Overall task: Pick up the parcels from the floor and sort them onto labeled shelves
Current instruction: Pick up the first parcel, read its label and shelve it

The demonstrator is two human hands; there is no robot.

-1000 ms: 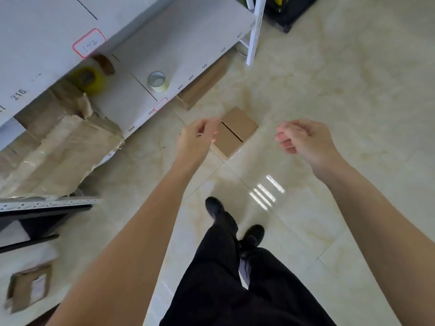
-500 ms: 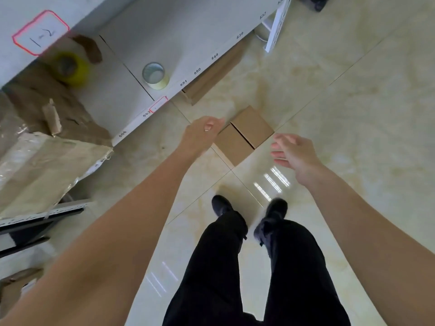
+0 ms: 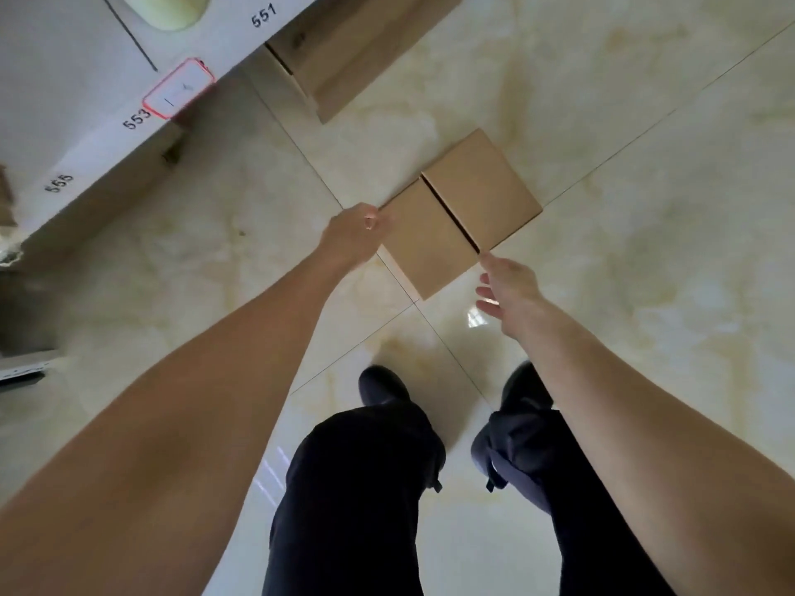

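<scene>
A brown cardboard parcel [image 3: 460, 212] with a slit between its top flaps lies flat on the glossy tiled floor [image 3: 645, 251]. My left hand [image 3: 352, 234] is at the parcel's left corner, fingers curled and touching its edge; whether they grip it is hidden. My right hand [image 3: 507, 290] is at the parcel's near right side, fingers apart, the forefinger tip just at the edge. The white shelf [image 3: 86, 135] at the upper left carries number tags 551, 553, 555 and a red-framed label [image 3: 178, 88].
A second, longer cardboard box [image 3: 344, 49] lies on the floor, partly under the shelf. A roll of tape [image 3: 167, 10] sits on the shelf at the top edge. My black shoes [image 3: 383, 385] stand just behind the parcel. Open floor stretches to the right.
The view has dropped much closer to the floor. Both hands have moved forward and down onto the parcel's two sides; the parcel has not moved.
</scene>
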